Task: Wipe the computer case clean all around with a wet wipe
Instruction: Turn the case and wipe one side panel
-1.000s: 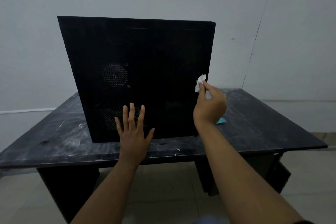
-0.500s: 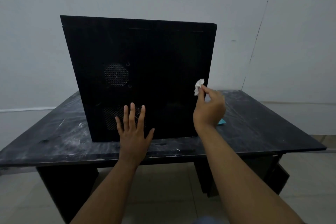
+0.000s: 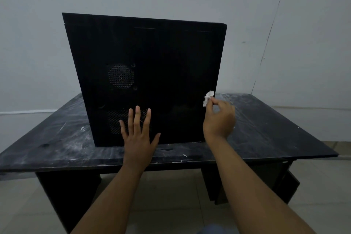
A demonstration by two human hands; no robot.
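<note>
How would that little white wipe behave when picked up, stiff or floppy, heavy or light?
Probably floppy: the wet wipe is crumpled into a small wad. Likely very light, since the right hand carries it in a fingertip pinch alone. It probably would not roll, being soft and irregular.

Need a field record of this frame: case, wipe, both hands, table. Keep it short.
object: black computer case upright on the table, vented side panel facing the camera
vents: round grille above, second grille below it
left: left hand flat on the lower panel, fingers straight, partly over the second grille
right: right hand pinches the wet wipe
tool: white, crumpled, at the case's right edge; contact unclear
surface: dark top with white smears
</note>
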